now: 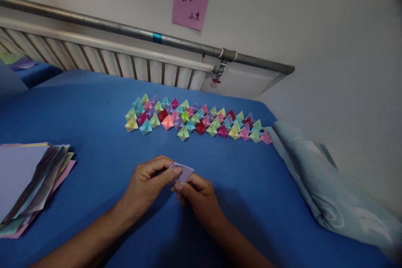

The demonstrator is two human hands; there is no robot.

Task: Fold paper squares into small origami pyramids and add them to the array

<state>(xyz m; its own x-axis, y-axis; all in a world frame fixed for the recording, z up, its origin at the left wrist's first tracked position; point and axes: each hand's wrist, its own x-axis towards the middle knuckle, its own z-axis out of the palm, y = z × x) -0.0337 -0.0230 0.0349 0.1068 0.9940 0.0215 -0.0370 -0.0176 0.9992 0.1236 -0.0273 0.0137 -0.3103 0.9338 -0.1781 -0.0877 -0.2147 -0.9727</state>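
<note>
A small folded piece of lilac paper (185, 171) is held between both hands above the blue surface (103, 142). My left hand (150, 178) pinches its left side, thumb on top and fingers behind. Closed on its lower edge is my right hand (198, 194), with the thumb near the bottom corner. Some of the fingers are hidden behind the paper. Beyond the hands, several small folded paper shapes (167, 122) in many colours sit in rows, each with a pointed top.
At the left lies a stack of coloured paper sheets (21, 180). A folded pale green cloth (326, 184) lies along the right edge. Behind the surface are a white radiator (124, 65), a metal pipe (103, 22) with a red-handled valve (216, 80), and a pink note (191, 0) on the wall.
</note>
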